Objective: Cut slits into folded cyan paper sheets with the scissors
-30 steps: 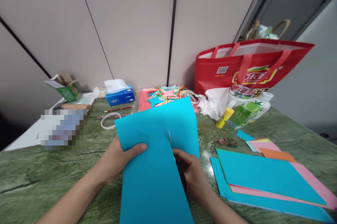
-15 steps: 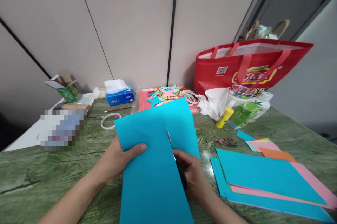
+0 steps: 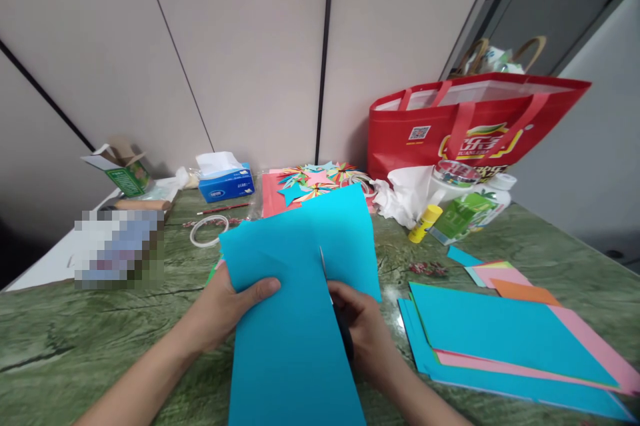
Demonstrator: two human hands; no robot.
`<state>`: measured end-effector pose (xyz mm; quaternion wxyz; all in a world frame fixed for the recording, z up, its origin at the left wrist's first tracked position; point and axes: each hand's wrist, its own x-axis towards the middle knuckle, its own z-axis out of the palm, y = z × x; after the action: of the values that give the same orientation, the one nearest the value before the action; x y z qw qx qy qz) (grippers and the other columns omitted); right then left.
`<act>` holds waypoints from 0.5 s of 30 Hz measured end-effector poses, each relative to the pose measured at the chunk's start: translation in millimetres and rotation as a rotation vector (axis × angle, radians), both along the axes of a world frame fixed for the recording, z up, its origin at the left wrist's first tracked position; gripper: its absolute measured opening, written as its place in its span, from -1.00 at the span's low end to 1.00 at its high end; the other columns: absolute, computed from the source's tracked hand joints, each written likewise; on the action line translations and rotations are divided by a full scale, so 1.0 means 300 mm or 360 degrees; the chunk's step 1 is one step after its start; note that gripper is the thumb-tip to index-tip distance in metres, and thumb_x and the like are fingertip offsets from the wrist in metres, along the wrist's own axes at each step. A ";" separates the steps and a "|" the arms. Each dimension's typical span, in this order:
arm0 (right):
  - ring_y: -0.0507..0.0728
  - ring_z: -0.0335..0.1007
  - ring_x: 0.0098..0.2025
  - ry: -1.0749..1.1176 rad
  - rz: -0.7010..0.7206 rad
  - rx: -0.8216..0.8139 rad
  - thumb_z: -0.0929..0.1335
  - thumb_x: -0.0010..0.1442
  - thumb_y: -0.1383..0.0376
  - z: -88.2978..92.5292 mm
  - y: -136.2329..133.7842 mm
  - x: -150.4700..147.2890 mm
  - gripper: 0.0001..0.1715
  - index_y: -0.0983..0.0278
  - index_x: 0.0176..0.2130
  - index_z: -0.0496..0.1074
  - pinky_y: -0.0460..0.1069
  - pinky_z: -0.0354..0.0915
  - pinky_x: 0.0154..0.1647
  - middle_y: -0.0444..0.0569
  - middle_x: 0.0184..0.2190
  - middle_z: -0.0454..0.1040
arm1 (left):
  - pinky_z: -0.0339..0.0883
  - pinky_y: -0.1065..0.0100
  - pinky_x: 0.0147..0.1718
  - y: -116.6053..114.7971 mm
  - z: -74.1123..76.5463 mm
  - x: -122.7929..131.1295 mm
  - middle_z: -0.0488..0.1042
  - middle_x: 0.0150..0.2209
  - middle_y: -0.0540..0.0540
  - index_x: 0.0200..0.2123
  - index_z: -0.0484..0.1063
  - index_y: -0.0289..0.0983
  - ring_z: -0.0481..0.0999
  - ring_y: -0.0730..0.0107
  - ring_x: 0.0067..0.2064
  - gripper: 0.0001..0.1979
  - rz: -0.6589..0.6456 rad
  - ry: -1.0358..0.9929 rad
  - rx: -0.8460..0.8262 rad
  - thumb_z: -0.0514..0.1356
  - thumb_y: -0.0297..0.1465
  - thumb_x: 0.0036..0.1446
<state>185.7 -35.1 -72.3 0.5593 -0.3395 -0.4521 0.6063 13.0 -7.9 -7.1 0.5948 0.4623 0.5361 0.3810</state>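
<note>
Blue paper, in one large sheet (image 3: 290, 346), is held tilted above the middle of the green marbled table (image 3: 125, 359), its lower end cut off by the bottom of the view. Its left edge is gripped by the left hand (image 3: 227, 303), with the thumb pressed flat on the near face and the fingers hidden behind. Slivers of green and pink are seen just beside that hand, at the sheet's left edge.

Black-handled scissors (image 3: 345, 338) are gripped in the right hand (image 3: 363, 326), whose fingers are closed around the handle. One blade is shown against the blue face, partway up the sheet; how far the blades are parted cannot be told. Below the blade the sheet is split, and its right-hand part is spread behind the right hand.

To the right of that hand, a stack of coloured sheets (image 3: 510, 329) is laid on the table, topped with blue, and smaller paper pieces (image 3: 500, 274) are scattered just beyond it. A yellow glue stick (image 3: 425, 224) is stood at a tilt near crumpled tissue (image 3: 405, 196), in front of a red bag (image 3: 420, 153). Behind the held sheet, paper stars (image 3: 320, 179) are piled; a white tape ring (image 3: 194, 238) and a blue tissue box (image 3: 227, 186) are placed to their left.
</note>
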 end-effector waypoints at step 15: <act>0.19 0.47 -0.30 -0.0029 -0.0012 0.0024 0.46 -0.16 0.24 0.025 -0.003 0.001 -0.70 0.19 -0.31 0.49 0.03 0.39 -0.27 -0.04 -0.33 0.56 | 0.35 0.09 -0.14 0.010 -0.053 -0.008 0.44 -0.05 -0.08 -0.07 0.31 -0.17 0.42 0.10 -0.06 -0.56 -0.0123 -0.0235 -0.0011 0.24 -0.32 -0.10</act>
<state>186.1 -36.0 -64.9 0.5600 -0.3425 -0.4604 0.5976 10.6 -4.7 -23.1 0.6485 0.4513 0.4739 0.3888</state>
